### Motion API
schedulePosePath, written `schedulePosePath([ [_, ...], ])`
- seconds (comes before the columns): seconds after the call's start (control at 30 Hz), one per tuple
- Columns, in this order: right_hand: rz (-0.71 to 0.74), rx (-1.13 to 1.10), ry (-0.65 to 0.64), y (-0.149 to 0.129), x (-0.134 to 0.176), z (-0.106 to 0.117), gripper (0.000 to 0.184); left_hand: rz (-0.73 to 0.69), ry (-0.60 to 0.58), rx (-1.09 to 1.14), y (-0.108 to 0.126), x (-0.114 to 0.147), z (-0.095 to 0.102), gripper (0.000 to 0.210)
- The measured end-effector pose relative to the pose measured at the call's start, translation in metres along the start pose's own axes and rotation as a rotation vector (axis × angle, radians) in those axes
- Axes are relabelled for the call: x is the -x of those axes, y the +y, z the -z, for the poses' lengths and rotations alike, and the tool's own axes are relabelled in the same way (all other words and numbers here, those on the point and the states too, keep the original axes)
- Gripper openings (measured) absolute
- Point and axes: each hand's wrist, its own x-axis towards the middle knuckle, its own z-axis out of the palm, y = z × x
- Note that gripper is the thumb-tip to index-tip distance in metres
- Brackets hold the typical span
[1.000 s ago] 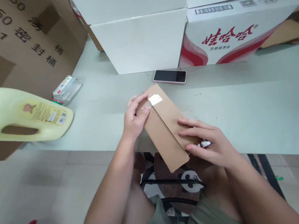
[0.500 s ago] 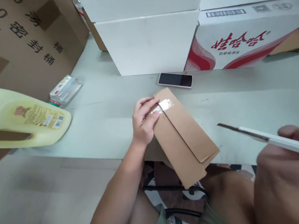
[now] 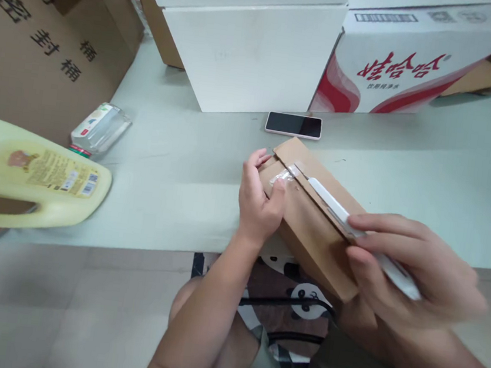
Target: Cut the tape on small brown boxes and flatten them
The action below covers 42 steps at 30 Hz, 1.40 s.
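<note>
A brown cardboard box lies tilted at the table's front edge, its near end overhanging my lap. My left hand is closed around its far left end, thumb on top beside a strip of clear tape. In my right hand is a white-handled utility knife, pinched between thumb and fingers. The knife lies along the seam of the box's flap, its blade tip at the tape. Whether the blade has cut into the tape cannot be made out.
A phone lies beyond the box, in front of white cartons. At left are a pale yellow jug, a clear plastic bottle on its side and a large brown carton. Tiled floor shows below the table edge.
My right hand has brought the utility knife in from the right, onto the box's seam and tape. My left hand still holds the box, which appears slightly farther right in view.
</note>
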Motion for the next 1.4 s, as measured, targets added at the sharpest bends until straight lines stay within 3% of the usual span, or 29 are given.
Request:
schedulePosePath([
  [0.1, 0.130, 0.045, 0.010, 0.002, -0.011, -0.012, 0.023, -0.002, 0.005, 0.000, 0.000, 0.000, 0.000, 0.042],
  [0.23, 0.219, 0.048, -0.103, 0.003, -0.016, -0.015, 0.025, -0.010, 0.006, 0.014, 0.000, -0.001, 0.000, 0.037],
  [1.13, 0.084, 0.049, -0.193, -0.003, -0.023, -0.016, 0.029, 0.066, -0.004, 0.047, 0.004, -0.001, -0.004, 0.023],
  [1.4, 0.094, 0.060, -0.125, -0.005, -0.020, -0.015, 0.024, 0.090, -0.024, 0.000, 0.007, -0.003, -0.001, 0.017],
])
